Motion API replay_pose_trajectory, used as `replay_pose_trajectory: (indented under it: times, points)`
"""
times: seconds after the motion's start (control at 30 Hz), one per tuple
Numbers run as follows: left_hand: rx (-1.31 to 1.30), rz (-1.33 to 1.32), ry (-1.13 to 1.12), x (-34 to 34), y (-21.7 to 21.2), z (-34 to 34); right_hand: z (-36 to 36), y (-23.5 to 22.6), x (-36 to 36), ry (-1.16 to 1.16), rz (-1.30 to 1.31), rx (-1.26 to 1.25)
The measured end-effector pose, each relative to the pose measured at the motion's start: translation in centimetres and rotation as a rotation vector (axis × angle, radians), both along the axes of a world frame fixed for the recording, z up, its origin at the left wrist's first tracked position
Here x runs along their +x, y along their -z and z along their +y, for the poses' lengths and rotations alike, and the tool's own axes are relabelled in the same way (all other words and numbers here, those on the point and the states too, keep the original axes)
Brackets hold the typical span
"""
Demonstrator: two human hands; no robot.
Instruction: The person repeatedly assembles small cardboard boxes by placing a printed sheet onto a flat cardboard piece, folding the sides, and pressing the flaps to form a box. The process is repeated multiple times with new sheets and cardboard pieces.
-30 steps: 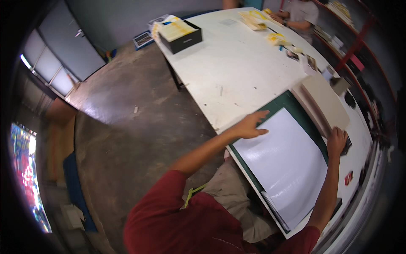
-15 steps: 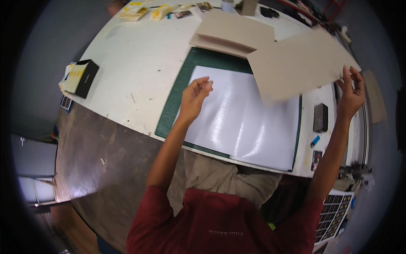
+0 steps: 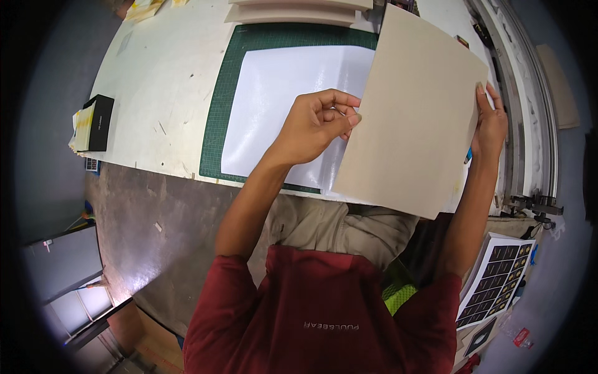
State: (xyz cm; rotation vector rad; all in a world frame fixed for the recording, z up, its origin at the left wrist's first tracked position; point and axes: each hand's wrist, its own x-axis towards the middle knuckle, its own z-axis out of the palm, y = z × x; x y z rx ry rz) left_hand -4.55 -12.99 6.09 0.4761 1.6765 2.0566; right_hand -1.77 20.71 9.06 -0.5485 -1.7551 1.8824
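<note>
Through the head view I see the beige cardboard sheet [image 3: 411, 124] held over the right side of the green cutting mat [image 3: 216, 137], hiding part of the glossy white sheet [image 3: 286, 87] on it. My right hand [image 3: 490, 124] pinches its outer edge; my left hand [image 3: 317, 128] has fingers curled at the opposite edge, whether gripping I cannot tell. Two-sided support probably keeps it steady. The mat likely shields the desk [image 3: 156, 93]; more beige boards [image 3: 299, 14] lie beyond it, presumably out of the way.
</note>
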Motion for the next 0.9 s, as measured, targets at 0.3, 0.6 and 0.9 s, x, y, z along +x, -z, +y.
replay_pose_trajectory:
  times: [0.3, 0.6, 0.9]
  points:
    - [-0.040, -0.102, -0.124, 1.4, 2.3, -1.4, -4.7, 4.0, 5.5, -0.216, -0.112, -0.183]
    - [-0.551, 0.756, -0.194, 2.6, 3.4, -2.0, -3.3, 4.8, 0.6, -0.143, -0.155, 0.026]
    - [-0.761, 0.905, -0.068, 3.2, 4.7, -3.9, -4.2, 7.2, -1.2, -0.195, -0.221, 0.086]
